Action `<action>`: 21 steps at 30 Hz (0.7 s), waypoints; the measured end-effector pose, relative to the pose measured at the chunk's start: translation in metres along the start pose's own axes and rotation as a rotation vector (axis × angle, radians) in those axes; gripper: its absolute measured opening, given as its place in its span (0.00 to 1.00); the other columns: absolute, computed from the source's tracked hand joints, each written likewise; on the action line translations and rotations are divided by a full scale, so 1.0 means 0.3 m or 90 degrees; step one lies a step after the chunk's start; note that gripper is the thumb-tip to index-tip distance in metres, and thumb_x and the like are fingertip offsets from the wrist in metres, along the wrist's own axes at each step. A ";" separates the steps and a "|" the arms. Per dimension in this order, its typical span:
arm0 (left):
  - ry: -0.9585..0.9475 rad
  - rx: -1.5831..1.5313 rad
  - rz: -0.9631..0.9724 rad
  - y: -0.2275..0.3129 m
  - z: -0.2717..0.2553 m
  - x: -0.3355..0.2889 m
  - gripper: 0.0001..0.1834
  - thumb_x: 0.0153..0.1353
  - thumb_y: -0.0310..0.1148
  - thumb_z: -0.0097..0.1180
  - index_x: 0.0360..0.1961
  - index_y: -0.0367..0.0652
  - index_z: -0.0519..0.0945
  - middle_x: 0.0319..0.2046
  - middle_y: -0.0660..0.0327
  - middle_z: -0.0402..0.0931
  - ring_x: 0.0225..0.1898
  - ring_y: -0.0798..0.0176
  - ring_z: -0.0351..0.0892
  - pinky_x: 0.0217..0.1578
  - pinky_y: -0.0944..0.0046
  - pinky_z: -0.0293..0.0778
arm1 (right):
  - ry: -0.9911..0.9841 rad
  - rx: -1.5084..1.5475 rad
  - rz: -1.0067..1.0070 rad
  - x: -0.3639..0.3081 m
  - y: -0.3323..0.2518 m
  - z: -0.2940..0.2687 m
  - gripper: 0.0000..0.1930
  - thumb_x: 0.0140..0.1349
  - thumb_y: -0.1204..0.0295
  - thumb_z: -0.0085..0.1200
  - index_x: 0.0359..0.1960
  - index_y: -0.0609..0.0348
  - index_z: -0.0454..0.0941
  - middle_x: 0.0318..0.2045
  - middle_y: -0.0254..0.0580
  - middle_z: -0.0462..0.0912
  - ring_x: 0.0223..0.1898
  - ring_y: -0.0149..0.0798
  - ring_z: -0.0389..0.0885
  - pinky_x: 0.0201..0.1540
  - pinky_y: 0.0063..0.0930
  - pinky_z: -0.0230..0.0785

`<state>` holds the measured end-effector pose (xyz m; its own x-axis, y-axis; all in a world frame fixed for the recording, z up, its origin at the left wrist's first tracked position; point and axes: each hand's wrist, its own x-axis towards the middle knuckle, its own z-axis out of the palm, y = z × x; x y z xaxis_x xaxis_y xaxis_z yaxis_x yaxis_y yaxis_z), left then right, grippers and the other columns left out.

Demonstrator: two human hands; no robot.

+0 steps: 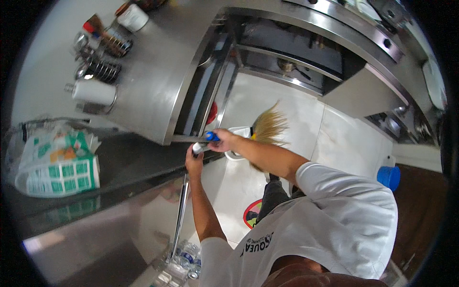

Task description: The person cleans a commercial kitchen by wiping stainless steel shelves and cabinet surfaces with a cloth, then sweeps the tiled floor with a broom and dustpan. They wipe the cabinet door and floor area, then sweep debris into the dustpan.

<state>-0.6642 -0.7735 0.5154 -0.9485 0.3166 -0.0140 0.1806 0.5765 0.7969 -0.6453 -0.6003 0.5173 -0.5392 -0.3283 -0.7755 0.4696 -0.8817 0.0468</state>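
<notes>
My left hand [193, 161] is closed around a handle with a white end [197, 148] and a dark part below it. Close beside it, my right hand [224, 140] is wrapped round a handle with a blue end [211, 136]. Past my right hand, near the floor, are the straw bristles of a broom [270, 125]. A white dustpan [240, 131] shows partly behind my right hand and forearm. Which handle belongs to the broom and which to the dustpan is hidden by my hands.
A steel counter [165, 62] holds utensil racks [106, 71] and a white roll [95, 91]. A green-and-white package [60, 165] lies on the dark ledge [129, 160]. A metal pole [180, 210] stands near plastic bottles [189, 253]. A blue container [388, 178] is at right; a colourful mat [251, 214] lies by my feet.
</notes>
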 end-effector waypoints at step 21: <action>0.082 0.008 0.006 -0.069 0.072 0.011 0.25 0.45 0.29 0.57 0.47 0.36 0.65 0.41 0.50 0.68 0.39 0.53 0.70 0.40 0.61 0.66 | -0.695 -0.399 -0.698 -1.324 0.006 -0.338 0.26 0.54 0.59 0.45 0.48 0.70 0.61 0.20 0.39 0.69 0.20 0.25 0.66 0.14 0.16 0.54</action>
<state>-0.6654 -0.7681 0.4857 -0.9722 0.2232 0.0710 0.1917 0.5844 0.7885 -0.3593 -0.4371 0.7616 -0.8553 0.0076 0.5181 -0.3918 -0.6637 -0.6372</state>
